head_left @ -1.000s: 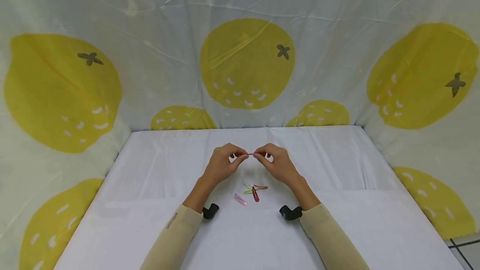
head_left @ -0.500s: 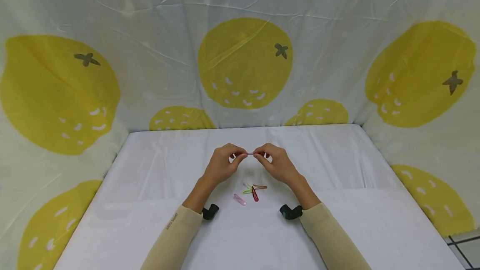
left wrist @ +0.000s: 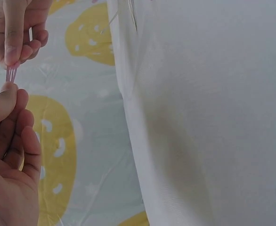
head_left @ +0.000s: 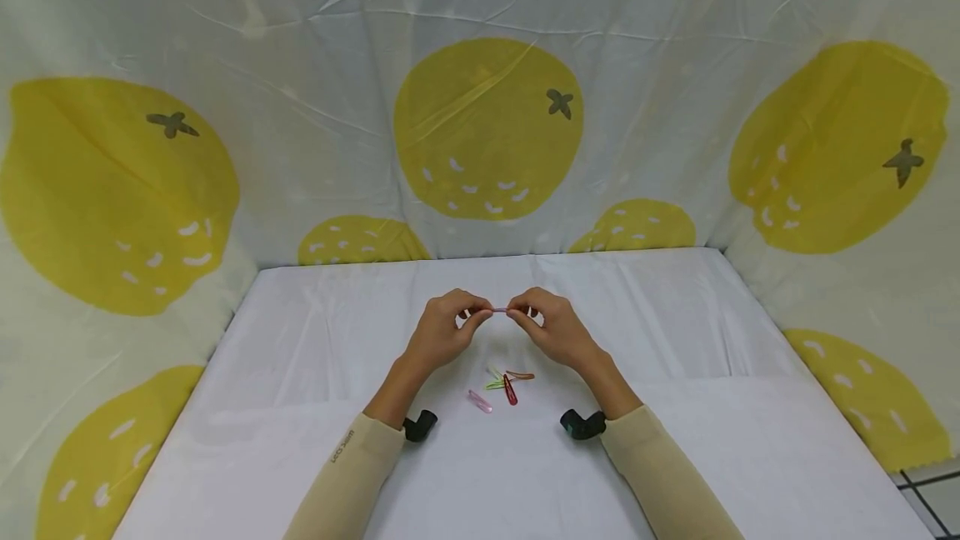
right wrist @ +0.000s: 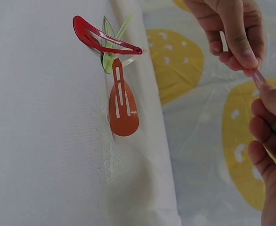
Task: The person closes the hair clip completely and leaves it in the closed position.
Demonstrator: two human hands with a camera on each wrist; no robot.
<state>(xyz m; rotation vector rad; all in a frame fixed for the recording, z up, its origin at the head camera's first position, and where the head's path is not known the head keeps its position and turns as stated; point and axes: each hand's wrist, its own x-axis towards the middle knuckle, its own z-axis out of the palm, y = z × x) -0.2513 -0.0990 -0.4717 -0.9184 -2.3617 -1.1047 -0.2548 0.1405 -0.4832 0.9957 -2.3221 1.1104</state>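
Note:
Held up above the white table, a small pink snap hair clip (head_left: 500, 310) spans the gap between both hands. My left hand (head_left: 441, 328) pinches one end of it between thumb and index finger. At the other end, my right hand (head_left: 557, 330) pinches it the same way. Slots along the clip (left wrist: 12, 73) show in the left wrist view; its tips are hidden under the fingers. Nearer me on the cloth lie a red hair clip (head_left: 512, 392), an orange hair clip (head_left: 522, 375), green hair clips (head_left: 494, 384) and another pink hair clip (head_left: 480, 402).
A white cloth (head_left: 315, 473) covers the table. Behind it and along both sides hangs a lemon-print curtain (head_left: 645, 123). In the right wrist view the red clip (right wrist: 83, 29) overlaps the green ones, right beside the orange clip (right wrist: 124, 125).
Both hands keep their pinch on the pink hair clip and stay almost still. The head view shifts slightly. The hair clips on the table stay put.

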